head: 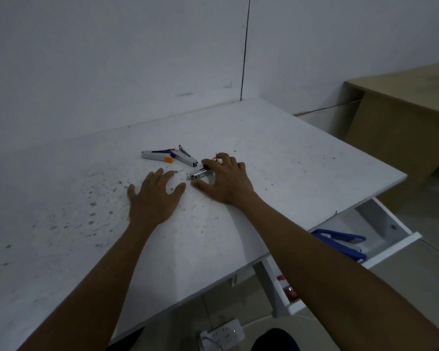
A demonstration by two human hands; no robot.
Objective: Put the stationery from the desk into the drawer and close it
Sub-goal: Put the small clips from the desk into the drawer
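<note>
On the white desk a white stapler with purple and orange parts lies opened up near the middle. Just right of it lies a small silver metal stapler piece. My right hand arches over that piece, with fingers curled around it and the thumb on the desk below it. My left hand rests flat on the desk, fingers spread, holding nothing. The white drawer stands pulled out under the desk's right edge. A blue stapler lies inside it.
Dark specks and stains dot the desk's left half. A white wall runs behind the desk. A wooden cabinet stands at the right. On the floor below lies a white power strip. Small red items show in the drawer's near end.
</note>
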